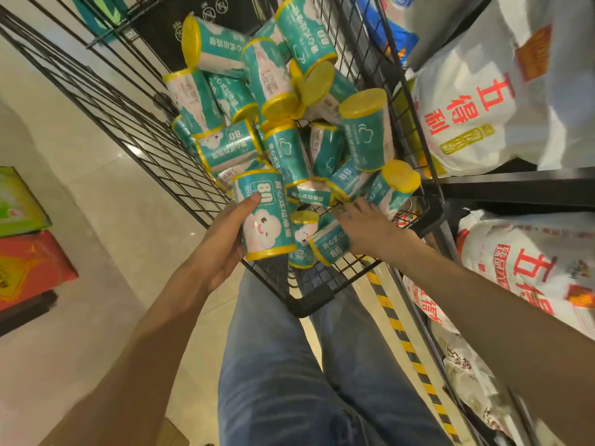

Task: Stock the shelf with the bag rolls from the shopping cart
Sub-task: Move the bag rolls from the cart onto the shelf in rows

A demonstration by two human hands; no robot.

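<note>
One teal bag roll (pixel 265 217) with yellow ends is held in the left hand (pixel 222 243), thumb across its label, fingers wrapped round the back; it is lifted at the near end of the shopping cart (pixel 325 304). The right hand (pixel 370 230) is reached into the cart, fingers spread over the near rolls and touching a second roll (pixel 331 244); whether anything is actually gripped cannot be told, as the fingertips are hidden among the rolls.

The remaining rolls are piled loosely in the cart as a heap (pixel 289 101), several stacked at angles and leaning on one another. The shelf (pixel 515 185) stands just to the right, with large white sacks (pixel 502 101) on it.

Risks, as judged:
- Heap is unstable. If a low roll is pulled out by the right hand, the upper ones are likely to slide or tumble.
- Rolls are round and film-wrapped, so slip from a one-handed hold is plausible, more so if a second is stacked into the left hand.
- A dropped roll would likely run along the tiled floor (pixel 106 194).
- Shelf space beside the sacks looks tight; a roll set on its side could roll off the edge.
</note>
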